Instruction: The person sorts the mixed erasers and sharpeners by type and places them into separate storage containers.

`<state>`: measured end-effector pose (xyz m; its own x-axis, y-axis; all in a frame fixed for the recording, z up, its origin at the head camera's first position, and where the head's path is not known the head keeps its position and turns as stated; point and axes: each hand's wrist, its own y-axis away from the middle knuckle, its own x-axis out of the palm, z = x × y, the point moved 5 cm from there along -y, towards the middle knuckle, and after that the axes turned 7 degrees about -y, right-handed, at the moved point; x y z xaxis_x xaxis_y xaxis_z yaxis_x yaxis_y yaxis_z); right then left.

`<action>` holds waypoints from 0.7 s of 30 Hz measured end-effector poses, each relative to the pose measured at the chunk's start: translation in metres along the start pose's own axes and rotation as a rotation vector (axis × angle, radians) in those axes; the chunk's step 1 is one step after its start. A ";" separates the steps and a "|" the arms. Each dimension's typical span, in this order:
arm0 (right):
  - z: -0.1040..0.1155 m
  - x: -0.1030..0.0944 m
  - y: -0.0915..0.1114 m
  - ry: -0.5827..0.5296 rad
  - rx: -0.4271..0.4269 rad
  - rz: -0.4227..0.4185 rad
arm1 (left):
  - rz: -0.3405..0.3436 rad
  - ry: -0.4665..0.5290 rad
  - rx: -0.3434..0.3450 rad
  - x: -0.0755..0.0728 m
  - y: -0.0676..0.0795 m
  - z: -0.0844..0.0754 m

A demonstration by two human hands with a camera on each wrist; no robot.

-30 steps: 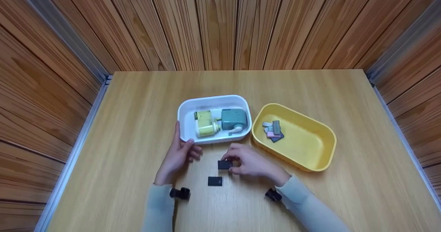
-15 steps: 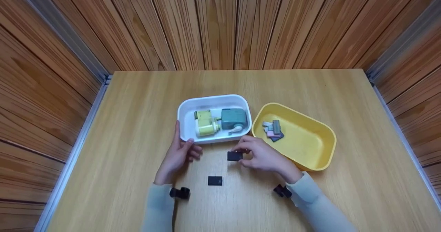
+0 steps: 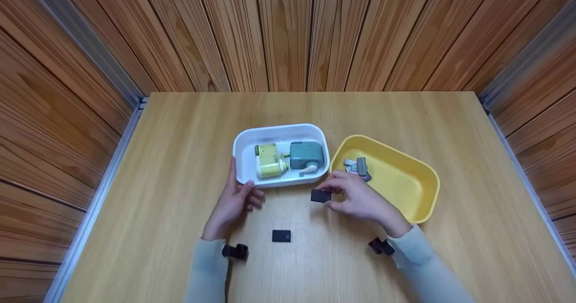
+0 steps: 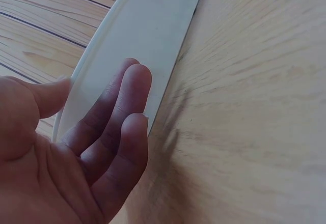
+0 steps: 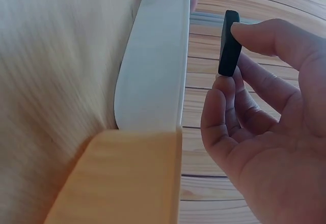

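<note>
My right hand (image 3: 353,195) pinches a small black rectangular block (image 3: 320,196) between thumb and fingertips, above the table and just before the yellow bin (image 3: 405,161). The right wrist view shows this block (image 5: 230,43) edge-on, a thick slab with rounded edges. A similar black block (image 3: 281,236) lies flat on the table. My left hand (image 3: 230,207) rests at the near left corner of a white bin (image 3: 265,133); thumb at its rim, the other fingers loosely extended. Inside that bin are a teal crank pencil sharpener (image 3: 306,154) and a yellow-green device (image 3: 268,161).
Several small grey, pink and dark blocks (image 3: 361,165) sit piled at the yellow bin's left end, partly hidden by my right hand. Both bins stand side by side on the wooden table (image 3: 189,127). Wood-plank walls (image 3: 288,33) enclose the back and sides.
My right hand has carried the black block up and to the right, away from the other black block and towards the yellow bin. My left hand has stayed put.
</note>
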<state>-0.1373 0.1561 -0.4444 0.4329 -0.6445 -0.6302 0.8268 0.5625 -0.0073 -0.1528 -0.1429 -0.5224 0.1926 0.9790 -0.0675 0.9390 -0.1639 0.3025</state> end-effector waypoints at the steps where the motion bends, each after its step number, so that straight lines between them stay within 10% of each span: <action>1: -0.001 -0.002 0.001 0.000 0.005 -0.005 | 0.001 0.002 0.000 0.000 0.000 0.000; 21: -0.007 -0.034 0.013 -0.035 0.050 -0.068 | -0.006 0.001 0.001 0.000 -0.001 0.001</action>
<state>-0.1440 0.1885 -0.4289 0.3869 -0.6983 -0.6022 0.8712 0.4908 -0.0095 -0.1531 -0.1428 -0.5239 0.1868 0.9800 -0.0687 0.9404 -0.1581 0.3010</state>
